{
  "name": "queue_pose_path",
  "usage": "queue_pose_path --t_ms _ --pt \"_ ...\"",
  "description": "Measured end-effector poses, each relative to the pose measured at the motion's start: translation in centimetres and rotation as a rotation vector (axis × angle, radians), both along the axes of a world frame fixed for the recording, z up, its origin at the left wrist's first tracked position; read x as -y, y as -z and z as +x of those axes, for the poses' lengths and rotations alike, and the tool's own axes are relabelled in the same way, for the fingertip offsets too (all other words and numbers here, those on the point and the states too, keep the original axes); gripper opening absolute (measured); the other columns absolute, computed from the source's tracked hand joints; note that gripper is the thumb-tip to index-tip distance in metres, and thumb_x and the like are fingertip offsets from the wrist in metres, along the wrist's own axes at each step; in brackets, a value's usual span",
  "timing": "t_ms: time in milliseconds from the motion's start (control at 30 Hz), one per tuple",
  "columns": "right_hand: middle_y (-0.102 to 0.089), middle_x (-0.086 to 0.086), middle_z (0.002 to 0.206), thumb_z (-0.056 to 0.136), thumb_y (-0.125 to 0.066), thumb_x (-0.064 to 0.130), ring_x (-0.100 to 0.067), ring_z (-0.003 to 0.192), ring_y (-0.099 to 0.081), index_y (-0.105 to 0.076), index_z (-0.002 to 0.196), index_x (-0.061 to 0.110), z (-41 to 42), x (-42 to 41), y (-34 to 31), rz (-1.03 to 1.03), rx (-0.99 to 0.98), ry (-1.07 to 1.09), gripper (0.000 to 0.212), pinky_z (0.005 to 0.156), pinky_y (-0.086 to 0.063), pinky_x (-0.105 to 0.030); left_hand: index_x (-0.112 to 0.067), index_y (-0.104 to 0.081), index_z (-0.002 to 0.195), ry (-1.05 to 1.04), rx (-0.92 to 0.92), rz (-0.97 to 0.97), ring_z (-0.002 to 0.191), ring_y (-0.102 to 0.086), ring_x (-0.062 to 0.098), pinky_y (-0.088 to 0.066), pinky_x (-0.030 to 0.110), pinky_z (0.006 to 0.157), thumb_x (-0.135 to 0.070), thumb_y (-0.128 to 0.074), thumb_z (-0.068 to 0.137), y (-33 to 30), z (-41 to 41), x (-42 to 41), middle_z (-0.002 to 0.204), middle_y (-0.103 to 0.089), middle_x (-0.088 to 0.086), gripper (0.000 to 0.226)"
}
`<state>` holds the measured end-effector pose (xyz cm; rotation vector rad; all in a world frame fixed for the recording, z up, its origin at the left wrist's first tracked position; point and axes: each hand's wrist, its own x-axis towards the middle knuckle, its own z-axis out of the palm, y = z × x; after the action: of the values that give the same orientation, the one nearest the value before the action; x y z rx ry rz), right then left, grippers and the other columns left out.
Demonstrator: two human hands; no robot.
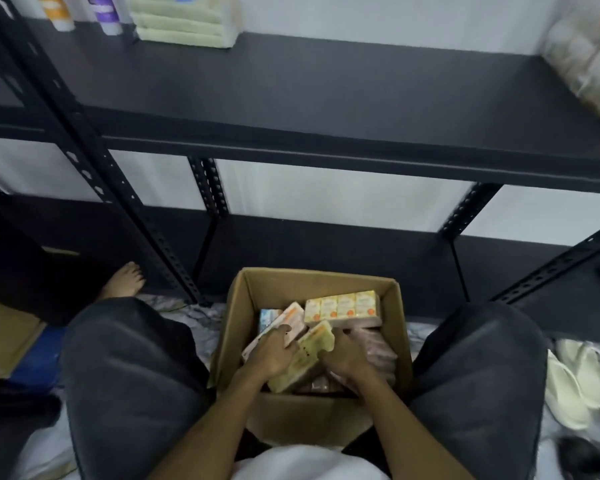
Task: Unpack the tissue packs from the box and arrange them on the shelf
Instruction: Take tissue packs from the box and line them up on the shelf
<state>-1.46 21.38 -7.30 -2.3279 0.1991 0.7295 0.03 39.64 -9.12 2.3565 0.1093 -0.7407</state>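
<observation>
Tissue pack point(303, 362) between both hands point(274, 355).

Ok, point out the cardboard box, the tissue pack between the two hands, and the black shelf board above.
cardboard box point(312, 284): head view, inner face of its far wall.
tissue pack point(300, 363): head view, yellow top face between the hands.
black shelf board point(326, 95): head view, bare middle of its top surface.

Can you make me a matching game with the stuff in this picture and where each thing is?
Things:
1. cardboard box
2. green towels
3. white slippers
4. yellow tissue pack

Places:
A. on the shelf, far left
B. between both hands
C. between the person's knees
D. on the floor at the right

Pairs: 1-C, 2-A, 3-D, 4-B
</observation>
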Motion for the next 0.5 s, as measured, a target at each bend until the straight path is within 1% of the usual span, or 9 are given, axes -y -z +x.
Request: queue_pose_path --t_ms 67,133,200,267,300,333,400,433,500 --pt "-0.059 -0.006 0.141 0.094 -0.054 0.037 -0.028 0.127 -0.055 -0.056 0.138 0.021 0.3 0.0 1.2 -0.028 -0.018 0.007 0.046 0.098 -0.042 -0.031 -0.021 -0.042 0.152 -0.002 -0.037 0.018 0.134 -0.049 0.032 -0.045 0.037 0.103 -0.043 -0.055 0.101 1.2 0.2 -0.1 0.152 -0.048 0.009 0.057" --pt "-0.057 -0.010 0.143 0.087 -0.051 0.045 -0.033 0.130 -0.053 -0.053 0.139 0.018 0.8 -0.1 2.6 -0.060 -0.033 0.025 0.059 0.104 -0.043 -0.036 -0.020 -0.042 0.152 0.011 -0.065 0.031 0.135 -0.048 0.033 -0.043 0.040 0.107 -0.045 -0.056 0.100 2.4 0.3 -0.1 0.153 -0.047 0.011 0.059" --pt "-0.055 -0.013 0.144 0.076 -0.046 0.050 -0.035 0.133 -0.050 -0.049 0.142 0.014 1.2 0.0 4.1 -0.099 -0.044 0.045 0.075 0.108 -0.042 -0.042 -0.018 -0.040 0.152 0.025 -0.099 0.039 0.137 -0.045 0.033 -0.041 0.040 0.109 -0.044 -0.055 0.100 3.4 0.3 -0.1 0.154 -0.045 0.012 0.060" --pt "-0.055 -0.014 0.143 0.071 -0.042 0.052 -0.034 0.133 -0.050 -0.049 0.142 0.013 1.6 0.0 5.5 -0.126 -0.056 0.049 0.081 0.109 -0.041 -0.042 -0.017 -0.037 0.154 0.035 -0.132 0.042 0.139 -0.042 0.034 -0.039 0.040 0.111 -0.042 -0.054 0.101 4.0 0.3 -0.1 0.156 -0.042 0.013 0.061" --pt "-0.057 -0.014 0.142 0.073 -0.044 0.052 -0.034 0.131 -0.052 -0.050 0.141 0.013 1.6 0.0 5.6 -0.122 -0.058 0.055 0.078 0.106 -0.043 -0.040 -0.016 -0.035 0.155 0.041 -0.143 0.045 0.140 -0.041 0.034 -0.038 0.039 0.111 -0.042 -0.054 0.101 4.3 0.3 -0.2 0.157 -0.040 0.013 0.062" --pt "-0.059 -0.013 0.139 0.079 -0.049 0.051 -0.033 0.129 -0.054 -0.053 0.139 0.013 1.6 0.0 5.6 -0.110 -0.056 0.064 0.070 0.101 -0.045 -0.037 -0.016 -0.034 0.156 0.046 -0.148 0.052 0.141 -0.040 0.034 -0.038 0.038 0.111 -0.042 -0.054 0.102 4.6 0.3 -0.2 0.158 -0.038 0.013 0.063" --pt "-0.063 -0.013 0.133 0.091 -0.058 0.039 -0.033 0.123 -0.058 -0.057 0.134 0.012 1.8 -0.1 5.2 -0.088 -0.057 0.078 0.051 0.089 -0.044 -0.032 -0.016 -0.033 0.156 0.051 -0.155 0.073 0.141 -0.040 0.033 -0.037 0.036 0.107 -0.042 -0.054 0.101 5.0 0.4 -0.1 0.158 -0.039 0.013 0.064" --pt "-0.064 -0.014 0.131 0.093 -0.060 0.034 -0.034 0.122 -0.059 -0.058 0.133 0.010 2.0 0.0 5.3 -0.084 -0.049 0.095 0.047 0.087 -0.043 -0.032 -0.016 -0.034 0.156 0.049 -0.157 0.077 0.139 -0.041 0.033 -0.038 0.036 0.106 -0.042 -0.055 0.101 5.2 0.5 -0.1 0.157 -0.040 0.012 0.064" --pt "-0.063 -0.017 0.130 0.093 -0.062 0.028 -0.036 0.121 -0.059 -0.054 0.136 0.006 2.6 0.3 5.1 -0.079 -0.012 0.162 0.050 0.088 -0.047 -0.033 -0.015 -0.035 0.154 0.050 -0.167 0.066 0.136 -0.044 0.035 -0.041 0.039 0.106 -0.043 -0.056 0.100 5.6 0.5 0.2 0.154 -0.043 0.013 0.064"
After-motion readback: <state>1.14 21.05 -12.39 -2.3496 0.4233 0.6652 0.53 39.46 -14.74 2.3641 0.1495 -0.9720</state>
